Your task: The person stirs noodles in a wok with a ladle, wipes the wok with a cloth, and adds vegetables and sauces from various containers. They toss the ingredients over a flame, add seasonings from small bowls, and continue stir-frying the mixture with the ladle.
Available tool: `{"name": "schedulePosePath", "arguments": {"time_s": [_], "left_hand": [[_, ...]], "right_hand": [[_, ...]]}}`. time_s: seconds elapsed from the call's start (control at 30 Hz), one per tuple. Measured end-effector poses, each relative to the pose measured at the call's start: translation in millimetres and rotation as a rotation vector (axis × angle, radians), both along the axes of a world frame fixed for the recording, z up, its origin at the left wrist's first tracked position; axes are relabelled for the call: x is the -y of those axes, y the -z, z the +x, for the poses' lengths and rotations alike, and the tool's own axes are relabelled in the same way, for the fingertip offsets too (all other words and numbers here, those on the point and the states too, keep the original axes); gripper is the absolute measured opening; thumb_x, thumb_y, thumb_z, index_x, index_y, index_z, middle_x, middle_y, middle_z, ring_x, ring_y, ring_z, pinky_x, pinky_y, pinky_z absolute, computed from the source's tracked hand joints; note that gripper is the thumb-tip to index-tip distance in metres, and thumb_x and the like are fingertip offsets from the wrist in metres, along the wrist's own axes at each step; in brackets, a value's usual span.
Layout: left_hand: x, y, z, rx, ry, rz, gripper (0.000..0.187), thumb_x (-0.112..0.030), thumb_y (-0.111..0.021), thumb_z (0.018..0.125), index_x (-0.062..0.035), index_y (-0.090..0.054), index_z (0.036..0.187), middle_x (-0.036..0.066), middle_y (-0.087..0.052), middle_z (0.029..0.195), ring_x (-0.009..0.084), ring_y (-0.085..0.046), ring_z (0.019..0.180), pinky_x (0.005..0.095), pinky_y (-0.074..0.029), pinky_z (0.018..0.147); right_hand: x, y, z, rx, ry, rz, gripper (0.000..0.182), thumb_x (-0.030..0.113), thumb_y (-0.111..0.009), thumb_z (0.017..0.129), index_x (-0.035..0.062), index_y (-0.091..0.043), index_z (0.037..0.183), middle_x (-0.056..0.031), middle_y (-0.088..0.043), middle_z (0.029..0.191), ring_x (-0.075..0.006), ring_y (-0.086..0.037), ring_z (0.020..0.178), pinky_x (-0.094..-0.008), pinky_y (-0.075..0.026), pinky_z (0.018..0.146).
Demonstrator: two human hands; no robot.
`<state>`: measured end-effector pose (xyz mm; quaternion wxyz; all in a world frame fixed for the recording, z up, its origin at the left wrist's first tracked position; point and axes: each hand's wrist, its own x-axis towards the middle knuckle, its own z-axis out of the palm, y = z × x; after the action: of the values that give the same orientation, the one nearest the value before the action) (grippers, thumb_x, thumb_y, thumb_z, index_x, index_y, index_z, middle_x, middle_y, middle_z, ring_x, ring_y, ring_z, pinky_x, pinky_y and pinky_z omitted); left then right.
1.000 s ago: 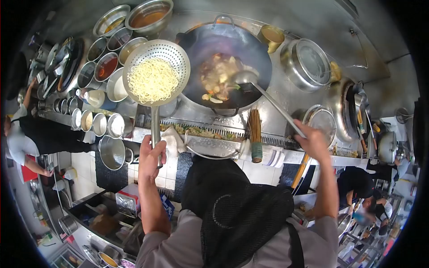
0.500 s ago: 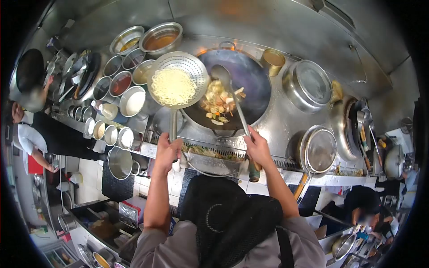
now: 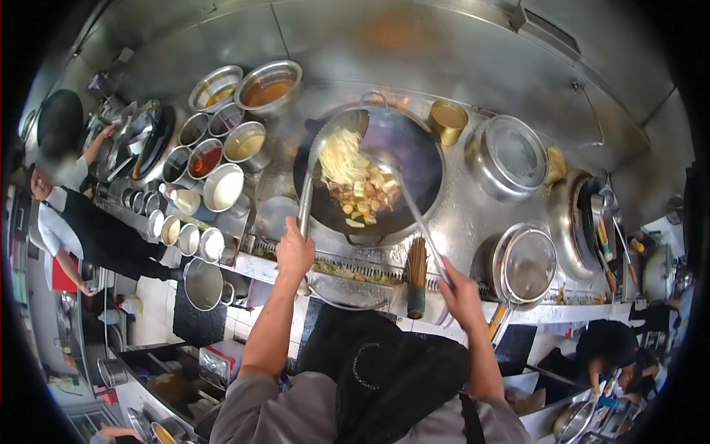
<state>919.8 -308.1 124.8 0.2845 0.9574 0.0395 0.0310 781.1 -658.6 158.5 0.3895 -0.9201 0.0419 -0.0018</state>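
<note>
My left hand is closed around the handle of a perforated strainer ladle, which is tipped on its side over the wok. Pale noodles spill from it into the wok. Below them lies a mix of chopped vegetables and other pieces. In my right hand is the long handle of a wok ladle. Its bowl rests inside the wok by the food, partly hidden. A bamboo wok brush stands at the stove's front edge between my arms.
Several metal pots of sauces and seasonings stand to the left. On the right are a lidded pot, a round mesh strainer and a golden tin. Flames show behind the wok. One person stands at left, another at right.
The strainer ladle has turned from level to tipped and moved right over the wok, dropping the noodles onto the food. My right hand has moved right and down with the wok ladle.
</note>
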Motion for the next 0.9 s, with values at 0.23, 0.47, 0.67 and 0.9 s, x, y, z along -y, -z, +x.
{"name": "schedulePosePath", "arguments": {"time_s": [0.23, 0.47, 0.67, 0.9], "left_hand": [[24.5, -19.3, -6.7, -0.02, 0.02, 0.19, 0.042, -0.007, -0.059, 0.084, -0.0037, -0.035, 0.118, 0.03, -0.065, 0.091, 0.0497, -0.064, 0.076, 0.0577, -0.052, 0.07], [-28.5, -48.1, -27.6, 0.162, -0.131, 0.079, 0.05, -0.005, -0.06, 0.081, -0.0016, -0.037, 0.125, 0.029, -0.065, 0.102, 0.0487, -0.063, 0.089, 0.0575, -0.048, 0.078], [-98.7, -0.1, -98.0, 0.19, -0.272, -0.04, 0.043, -0.009, -0.06, 0.082, -0.0032, -0.039, 0.119, 0.032, -0.062, 0.088, 0.0475, -0.064, 0.075, 0.0543, -0.049, 0.066], [-143.6, 40.5, -126.3, -0.337, -0.447, -0.932, 0.044, -0.01, -0.07, 0.079, 0.0023, -0.05, 0.116, 0.004, -0.054, 0.072, 0.0119, -0.053, 0.056, 0.0273, -0.043, 0.047]], "right_hand": [[-7.1, 8.8, 3.6, -0.289, 0.089, 0.508, 0.054, 0.006, -0.064, 0.092, 0.0093, -0.049, 0.144, -0.004, -0.064, 0.08, -0.0077, -0.052, 0.057, -0.0265, -0.046, 0.052], [-6.9, 36.0, -10.7, -0.087, 0.065, 0.358, 0.054, 0.012, -0.064, 0.091, 0.0045, -0.049, 0.142, -0.01, -0.064, 0.077, -0.0134, -0.051, 0.059, -0.0308, -0.047, 0.059], [24.7, 42.8, 48.5, -0.06, 0.117, -0.028, 0.052, 0.013, -0.061, 0.091, -0.0018, -0.049, 0.139, -0.0215, -0.066, 0.084, -0.0197, -0.058, 0.064, -0.0349, -0.051, 0.067], [-6.5, 80.2, 163.0, -0.157, -0.119, 0.354, 0.053, 0.011, -0.062, 0.091, -0.0008, -0.048, 0.14, -0.0055, -0.059, 0.066, -0.0127, -0.05, 0.043, -0.0342, -0.042, 0.041]]}}
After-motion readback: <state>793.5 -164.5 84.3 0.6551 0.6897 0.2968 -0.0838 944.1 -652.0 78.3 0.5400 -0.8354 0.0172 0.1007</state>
